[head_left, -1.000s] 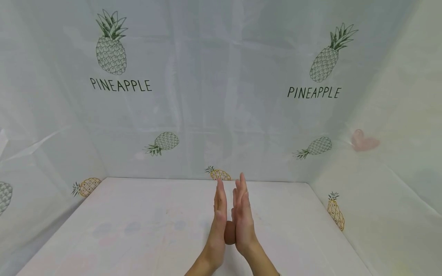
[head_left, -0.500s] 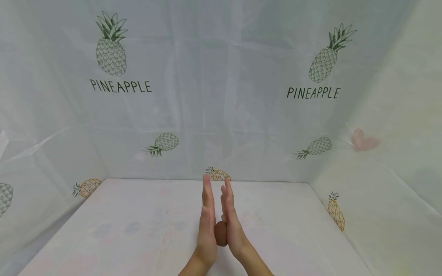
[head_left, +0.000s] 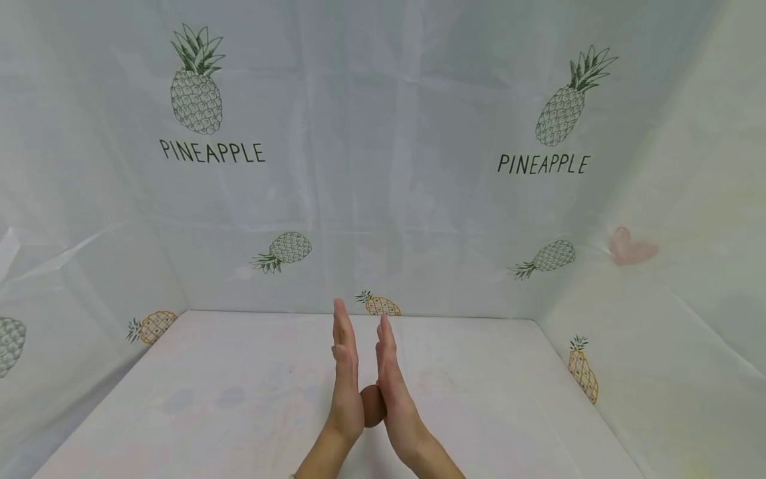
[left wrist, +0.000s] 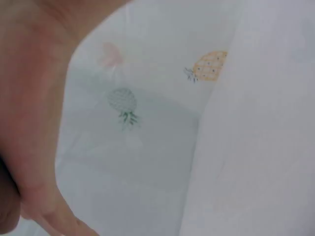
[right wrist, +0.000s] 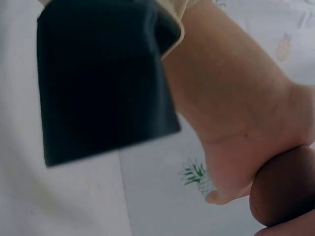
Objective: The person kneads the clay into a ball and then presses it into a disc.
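A smooth, rounded brown lump that looks like modelling clay (head_left: 372, 406) sits between two upright palms in the head view. The left hand (head_left: 346, 392) presses its left side with the heel of the palm. Against the other side lies the right hand (head_left: 396, 399). Fingers on both hands are straight and point forward, and a gap shows between the two sets of fingertips. In the right wrist view the brown clay (right wrist: 283, 187) is squeezed close to a wrist. Only a sliver of clay (left wrist: 6, 209) appears at the edge of the left wrist view.
Below the hands lies a white table (head_left: 479, 372) with faint coloured spots. A pale sheet printed with pineapples (head_left: 359, 166) stands at the back and along both sides. A dark block (right wrist: 103, 88) on a beige strap fills much of the right wrist view.
Both hands have shifted left with the clay between them and slid against each other, the left now reaching farther forward than the right. The clay looks rounder and the palms stand farther apart.
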Tool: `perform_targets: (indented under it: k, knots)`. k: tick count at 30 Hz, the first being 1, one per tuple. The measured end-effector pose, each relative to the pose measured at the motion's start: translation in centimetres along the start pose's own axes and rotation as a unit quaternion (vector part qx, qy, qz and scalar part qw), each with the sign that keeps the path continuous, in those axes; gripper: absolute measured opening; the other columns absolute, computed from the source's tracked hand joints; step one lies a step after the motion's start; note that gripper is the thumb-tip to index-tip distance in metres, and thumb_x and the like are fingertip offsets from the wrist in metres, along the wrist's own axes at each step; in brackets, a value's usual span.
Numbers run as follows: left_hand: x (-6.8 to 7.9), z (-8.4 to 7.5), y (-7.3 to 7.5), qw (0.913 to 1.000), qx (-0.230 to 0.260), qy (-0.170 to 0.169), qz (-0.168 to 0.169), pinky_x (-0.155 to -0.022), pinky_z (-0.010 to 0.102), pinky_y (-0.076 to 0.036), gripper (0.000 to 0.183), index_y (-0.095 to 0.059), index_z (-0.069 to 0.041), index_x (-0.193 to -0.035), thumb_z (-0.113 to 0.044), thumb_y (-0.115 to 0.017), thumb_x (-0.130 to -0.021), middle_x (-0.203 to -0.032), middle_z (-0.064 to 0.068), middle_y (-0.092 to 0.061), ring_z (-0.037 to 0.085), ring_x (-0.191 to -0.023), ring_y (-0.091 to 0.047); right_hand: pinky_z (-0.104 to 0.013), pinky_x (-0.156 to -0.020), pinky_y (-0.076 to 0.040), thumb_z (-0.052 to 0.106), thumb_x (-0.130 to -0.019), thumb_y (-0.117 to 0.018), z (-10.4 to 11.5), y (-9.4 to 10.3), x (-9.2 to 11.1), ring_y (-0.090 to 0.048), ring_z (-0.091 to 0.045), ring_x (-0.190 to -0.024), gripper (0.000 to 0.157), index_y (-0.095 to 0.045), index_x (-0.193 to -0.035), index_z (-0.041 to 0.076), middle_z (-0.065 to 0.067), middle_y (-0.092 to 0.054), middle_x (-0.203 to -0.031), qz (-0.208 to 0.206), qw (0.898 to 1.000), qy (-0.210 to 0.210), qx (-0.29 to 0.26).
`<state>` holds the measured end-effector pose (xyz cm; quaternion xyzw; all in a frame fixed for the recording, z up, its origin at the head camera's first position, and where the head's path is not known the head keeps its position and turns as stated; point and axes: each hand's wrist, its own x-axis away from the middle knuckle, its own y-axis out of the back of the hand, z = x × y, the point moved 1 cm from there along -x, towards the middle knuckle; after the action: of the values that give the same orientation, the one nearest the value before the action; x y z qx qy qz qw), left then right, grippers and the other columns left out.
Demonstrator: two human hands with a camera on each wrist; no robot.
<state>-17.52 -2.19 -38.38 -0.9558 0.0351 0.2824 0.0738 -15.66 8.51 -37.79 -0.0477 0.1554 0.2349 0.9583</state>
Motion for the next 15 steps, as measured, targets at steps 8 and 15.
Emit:
perform_targets:
  k: [8, 15]
  knots:
    - [0.3, 1.4, -1.0, 0.999, -0.033, 0.017, 0.025, -0.114, 0.062, 0.035, 0.061, 0.016, -0.044, -0.166, -0.059, -0.003, -0.109, -0.173, -0.018, 0.025, 0.01, -0.158, 0.03, -0.071, -0.117, 0.024, 0.051, -0.11, 0.008, 0.5, 1.0, 0.0, 0.02, -0.01, -0.161, 0.056, 0.011, -0.166, 0.049, 0.024, 0.019, -0.174, -0.022, 0.998, 0.057, 0.013]
    - [1.1, 1.4, -1.9, 0.998, -0.029, 0.038, 0.042, -0.114, 0.062, 0.035, 0.057, 0.015, -0.049, -0.165, -0.055, -0.002, -0.11, -0.173, -0.015, 0.025, 0.014, -0.157, 0.032, -0.071, -0.116, 0.026, 0.054, -0.109, 0.01, 0.9, 1.8, 0.1, 0.027, -0.011, -0.159, 0.058, 0.015, -0.166, 0.046, 0.024, 0.022, -0.172, -0.029, 0.996, 0.079, 0.021]
